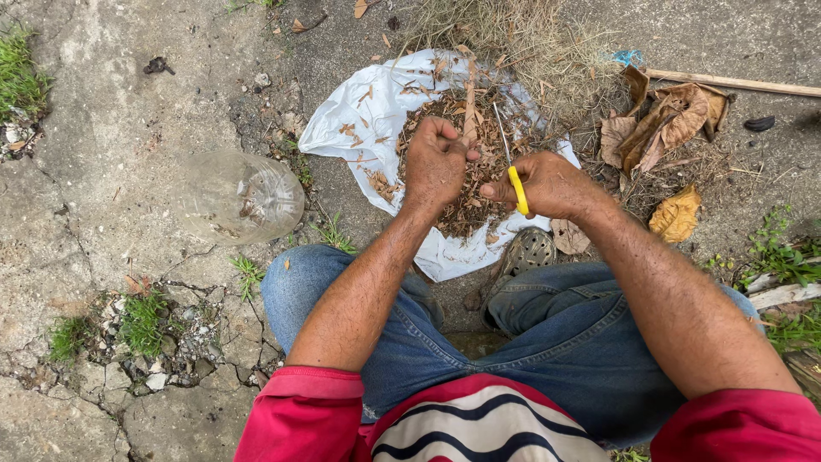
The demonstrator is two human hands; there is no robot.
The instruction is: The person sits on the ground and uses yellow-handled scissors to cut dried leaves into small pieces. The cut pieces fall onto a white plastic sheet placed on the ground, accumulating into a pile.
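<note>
Cracked concrete ground [128,128] is filling the view, with tufts of grass [141,321] pushing up through the breaks, and a person is squatting over it in blue jeans [590,342] and red sleeves. Right at the centre, the right hand [552,184] is wrapping its grip tight around the yellow handles of a pair of scissors [513,175], the thin blades pointing up and away over the pile. Just beside it, the left hand [434,162] is curling into a closed grip and pinching a long dry leaf [469,107] that is standing up from between the fingers; the two hands are sitting close together, nearly touching. Directly beneath them, a heap of chopped brown leaf bits [466,201] is lying on a white plastic sheet [359,120] spread on the ground in front of the knees. Moving outward, a bundle of dry grass [522,38] is resting at the sheet's far edge, with large curled brown leaves [667,120] to the right and a yellowed leaf [676,214] nearer. A wooden stick [735,83] is lying beyond them. Off to the left, well apart from the hands, a clear plastic bottle [244,197] is lying on its side. A perforated sandal [526,252] is peeking out between the knees.
</note>
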